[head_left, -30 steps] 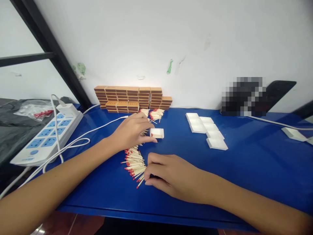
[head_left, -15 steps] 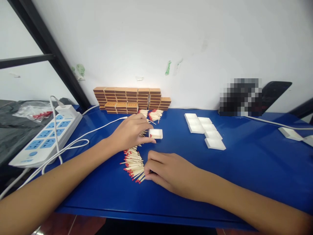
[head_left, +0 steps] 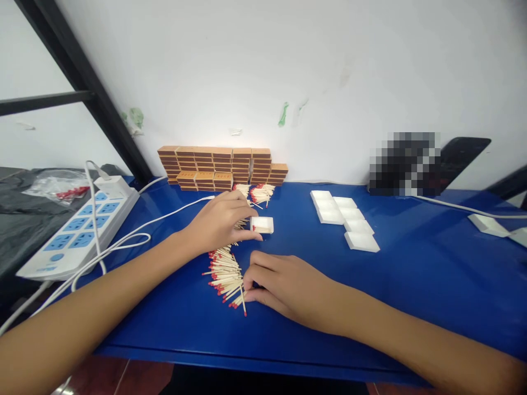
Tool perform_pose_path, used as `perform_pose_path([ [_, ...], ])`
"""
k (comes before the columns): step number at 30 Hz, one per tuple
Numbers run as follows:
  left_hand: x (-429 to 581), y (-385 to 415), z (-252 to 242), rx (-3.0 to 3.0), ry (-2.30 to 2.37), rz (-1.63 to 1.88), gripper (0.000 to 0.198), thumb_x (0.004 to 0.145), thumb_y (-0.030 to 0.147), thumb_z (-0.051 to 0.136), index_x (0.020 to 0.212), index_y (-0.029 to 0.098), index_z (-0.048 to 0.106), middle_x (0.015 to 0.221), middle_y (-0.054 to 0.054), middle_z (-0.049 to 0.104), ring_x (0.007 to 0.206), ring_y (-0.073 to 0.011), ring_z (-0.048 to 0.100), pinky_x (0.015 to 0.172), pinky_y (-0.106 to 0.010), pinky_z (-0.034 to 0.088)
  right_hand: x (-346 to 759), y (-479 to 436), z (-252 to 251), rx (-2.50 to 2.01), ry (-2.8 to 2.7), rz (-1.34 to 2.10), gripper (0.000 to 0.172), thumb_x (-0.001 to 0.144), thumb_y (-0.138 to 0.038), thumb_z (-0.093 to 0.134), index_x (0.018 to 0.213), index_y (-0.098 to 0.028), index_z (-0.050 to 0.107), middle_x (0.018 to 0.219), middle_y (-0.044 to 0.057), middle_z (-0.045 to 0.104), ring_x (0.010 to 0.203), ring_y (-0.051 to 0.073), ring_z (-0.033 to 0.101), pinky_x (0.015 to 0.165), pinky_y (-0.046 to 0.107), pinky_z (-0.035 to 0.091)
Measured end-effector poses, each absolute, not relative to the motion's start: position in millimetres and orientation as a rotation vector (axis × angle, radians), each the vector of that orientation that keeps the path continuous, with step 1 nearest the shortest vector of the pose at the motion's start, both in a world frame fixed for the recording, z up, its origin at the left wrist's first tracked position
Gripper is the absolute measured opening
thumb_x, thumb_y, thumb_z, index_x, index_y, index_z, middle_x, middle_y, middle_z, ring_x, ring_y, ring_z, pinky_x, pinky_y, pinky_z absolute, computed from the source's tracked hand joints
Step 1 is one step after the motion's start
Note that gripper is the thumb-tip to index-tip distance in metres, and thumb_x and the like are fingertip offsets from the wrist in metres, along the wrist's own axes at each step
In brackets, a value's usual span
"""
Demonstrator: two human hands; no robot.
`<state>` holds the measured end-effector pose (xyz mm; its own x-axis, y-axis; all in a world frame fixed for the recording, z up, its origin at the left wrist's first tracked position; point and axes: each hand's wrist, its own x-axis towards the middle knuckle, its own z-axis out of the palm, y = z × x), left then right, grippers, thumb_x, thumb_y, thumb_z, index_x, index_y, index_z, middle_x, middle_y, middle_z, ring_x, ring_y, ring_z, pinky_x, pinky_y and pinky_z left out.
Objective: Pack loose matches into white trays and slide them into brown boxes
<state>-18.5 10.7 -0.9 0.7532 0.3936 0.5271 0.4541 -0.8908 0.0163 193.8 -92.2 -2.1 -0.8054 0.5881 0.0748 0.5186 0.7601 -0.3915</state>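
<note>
A blue desk (head_left: 411, 285) carries stacked matchboxes (head_left: 214, 164) at its back. The right hand (head_left: 288, 288) has its fingertips together at the near end of a curved match pile (head_left: 224, 274); the left hand (head_left: 222, 220) is clamped on a small white tray (head_left: 265, 221) beside that pile, a few matches (head_left: 261, 229) inside.
</note>
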Motion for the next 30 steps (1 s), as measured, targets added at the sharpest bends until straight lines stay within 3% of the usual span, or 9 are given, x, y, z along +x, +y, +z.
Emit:
perform_pose_path([
  [30, -18.6, 9.6, 1.4, -2.784, -0.680, -0.774, 0.045, 0.088, 0.058, 0.074, 0.103, 0.015, 0.075, 0.092, -0.009, 0.073, 0.091, -0.0230, 0.063, 0.079, -0.036, 0.050, 202.9, -81.1, 5.0, -1.048, -2.730, 0.644, 0.015, 0.104, -0.029, 0.059, 0.097, -0.018, 0.067, 0.104, 0.004, 0.066, 0.079, 0.014, 0.063, 0.071, 0.029, 0.046],
])
